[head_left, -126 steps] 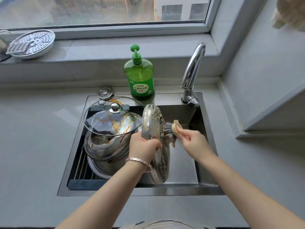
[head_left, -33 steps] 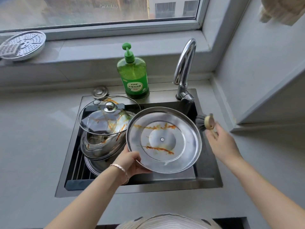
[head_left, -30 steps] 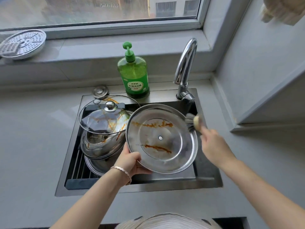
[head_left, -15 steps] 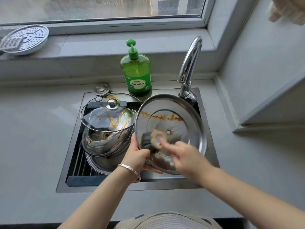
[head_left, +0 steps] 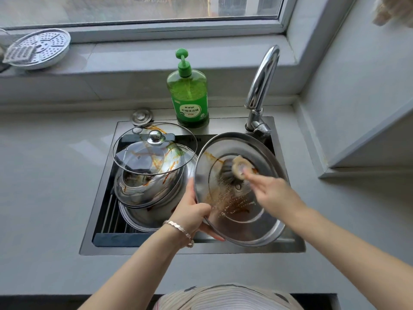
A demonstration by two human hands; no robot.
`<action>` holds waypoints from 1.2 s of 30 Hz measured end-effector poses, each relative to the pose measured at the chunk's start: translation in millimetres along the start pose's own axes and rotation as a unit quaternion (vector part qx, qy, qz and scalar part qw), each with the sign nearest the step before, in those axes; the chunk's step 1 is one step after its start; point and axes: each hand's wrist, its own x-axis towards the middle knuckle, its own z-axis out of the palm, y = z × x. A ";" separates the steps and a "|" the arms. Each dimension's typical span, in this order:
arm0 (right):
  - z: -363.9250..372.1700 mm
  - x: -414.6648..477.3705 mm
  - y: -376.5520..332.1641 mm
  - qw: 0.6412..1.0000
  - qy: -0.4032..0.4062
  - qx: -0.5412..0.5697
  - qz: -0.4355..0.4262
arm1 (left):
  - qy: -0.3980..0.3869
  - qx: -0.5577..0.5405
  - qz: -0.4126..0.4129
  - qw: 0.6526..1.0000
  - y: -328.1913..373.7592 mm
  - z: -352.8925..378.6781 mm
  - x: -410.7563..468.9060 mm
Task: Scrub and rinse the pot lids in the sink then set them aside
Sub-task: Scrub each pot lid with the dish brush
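Observation:
A steel pot lid (head_left: 259, 224) is held tilted over the right half of the sink (head_left: 288, 248), underside towards me, smeared with brown-orange residue. My left hand (head_left: 192, 211) grips its left rim. My right hand (head_left: 272, 193) holds a round dish brush (head_left: 232, 172) whose dark bristles press on the lid's upper middle. A glass lid (head_left: 154, 151) with orange streaks lies on top of a stack of other steel lids (head_left: 145, 193) in the sink's left half.
A green dish soap bottle (head_left: 190, 92) stands behind the sink, with the tap (head_left: 261, 86) to its right and a sink plug (head_left: 142, 115) to its left. A perforated steamer plate (head_left: 38, 48) sits on the windowsill at left. Grey counter surrounds the sink.
My left hand turned the steel lid from edge-on to underside up. My right hand brought the brush in from the right rim and moved it over the lid, smearing the orange streaks.

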 end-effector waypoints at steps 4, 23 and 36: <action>16.7 -31.1 -25.4 0.989 -0.072 0.030 -0.127 | 0.000 -0.002 -0.003 1.000 0.9 -1.1 0.4; 10.6 7.6 -35.1 0.996 0.020 0.031 -0.086 | -0.043 0.025 -0.042 0.998 6.9 -1.2 -1.7; 24.7 19.8 -56.2 0.994 0.061 0.091 -0.030 | -0.021 0.010 -0.013 1.000 7.3 -4.2 -4.0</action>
